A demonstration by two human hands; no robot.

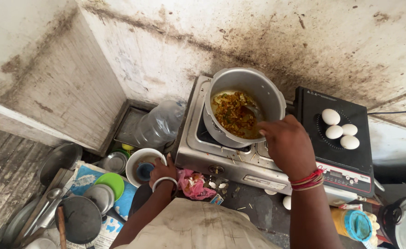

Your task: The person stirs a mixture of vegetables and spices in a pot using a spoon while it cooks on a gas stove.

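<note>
I watched from far away. My right hand point(288, 145) was closed around the handle of a spoon point(253, 112), and the spoon's end was down in the pot point(246, 103). The pot sat tilted on the steel gas stove point(221, 159), leaning toward me. I thought it could tip or slide off the burner if I pushed the spoon too hard, because nothing held the pot steady. Hot food could then spill on my arm.

My left hand point(162, 169) was low on the floor side. Its fingers gripped the rim of a white bowl point(140, 163) with a small blue cup point(144, 171) inside. That hand was well apart from the pot, so it could not help.

The food in the pot looked yellow and brown, chopped small and a bit oily. It only covered the bottom.

Four white eggs point(340, 129) lay loose on the black cooktop point(334, 138) just beside the pot. I thought a bump could roll them off.
</note>
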